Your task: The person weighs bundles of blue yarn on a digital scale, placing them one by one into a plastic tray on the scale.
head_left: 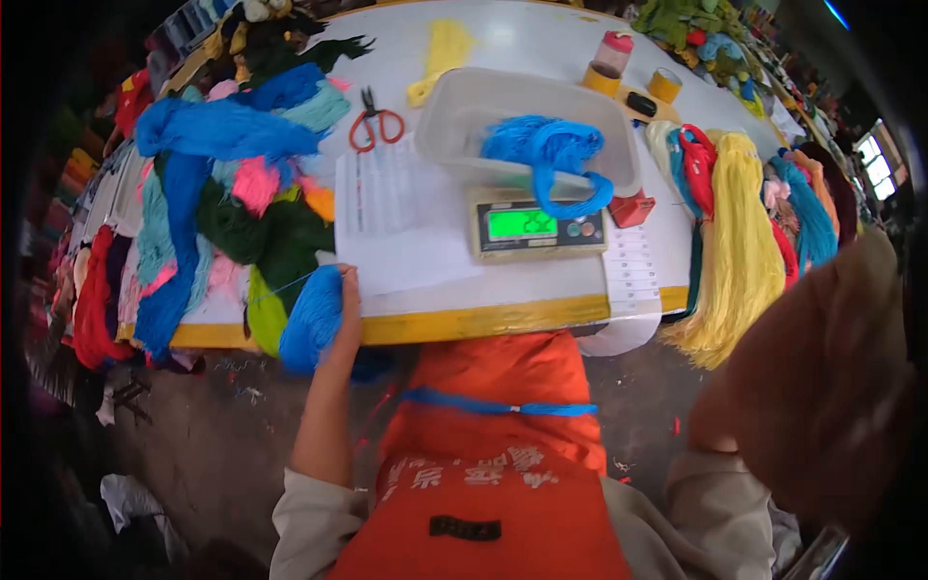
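Observation:
My left hand [349, 298] is closed on a hank of blue yarn [311, 319] at the table's front edge, left of my body. A thin blue strand stretches left from this hank. My right hand [822, 387] is raised close to the camera on the right, large and smeared, so its fingers cannot be made out. A digital scale [536, 227] with a lit green display carries a clear plastic tub [445, 126]. Blue yarn [546, 145] lies in the tub, one loop hanging over its front wall. A blue band [464, 401] crosses my red apron [493, 483].
Mixed yarn hanks [232, 130] are heaped on the left; yellow hanks [739, 232] and others hang over the right edge. Red-handled scissors [375, 126] lie behind white paper [416, 261]. A label strip [633, 275] droops off the front edge. A pink-lidded jar [613, 53] stands behind.

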`<state>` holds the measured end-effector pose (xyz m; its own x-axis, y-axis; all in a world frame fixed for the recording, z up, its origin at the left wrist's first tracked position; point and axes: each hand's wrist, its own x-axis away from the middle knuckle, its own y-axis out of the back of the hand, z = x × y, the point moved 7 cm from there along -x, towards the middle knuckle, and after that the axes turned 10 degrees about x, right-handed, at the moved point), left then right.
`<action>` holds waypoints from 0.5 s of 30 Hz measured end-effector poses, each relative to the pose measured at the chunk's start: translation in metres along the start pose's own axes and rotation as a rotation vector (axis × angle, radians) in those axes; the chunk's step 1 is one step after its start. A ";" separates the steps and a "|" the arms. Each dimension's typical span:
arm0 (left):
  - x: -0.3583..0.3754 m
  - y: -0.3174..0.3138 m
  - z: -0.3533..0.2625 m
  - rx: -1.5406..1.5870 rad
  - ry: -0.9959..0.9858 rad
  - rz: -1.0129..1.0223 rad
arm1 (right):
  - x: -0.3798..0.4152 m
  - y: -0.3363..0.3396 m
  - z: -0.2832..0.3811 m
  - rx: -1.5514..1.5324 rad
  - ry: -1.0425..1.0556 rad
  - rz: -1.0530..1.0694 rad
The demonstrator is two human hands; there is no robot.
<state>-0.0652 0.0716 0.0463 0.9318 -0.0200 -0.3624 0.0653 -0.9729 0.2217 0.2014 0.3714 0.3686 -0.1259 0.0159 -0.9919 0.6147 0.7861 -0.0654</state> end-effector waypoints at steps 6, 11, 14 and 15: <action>0.000 0.006 -0.019 -0.203 -0.032 0.033 | 0.075 -0.007 -0.075 0.332 -0.461 0.130; 0.001 0.007 -0.030 -0.222 -0.064 0.038 | 0.130 -0.036 -0.102 0.771 -0.508 0.781; 0.002 0.006 -0.029 -0.192 -0.118 0.021 | 0.145 -0.048 -0.103 0.842 -0.481 0.922; 0.002 0.006 -0.030 -0.193 -0.124 0.018 | 0.150 -0.055 -0.101 0.882 -0.439 1.012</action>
<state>-0.0523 0.0724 0.0741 0.8832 -0.0763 -0.4628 0.1275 -0.9104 0.3935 0.0701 0.3934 0.2346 0.8054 0.0129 -0.5926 0.5911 -0.0912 0.8014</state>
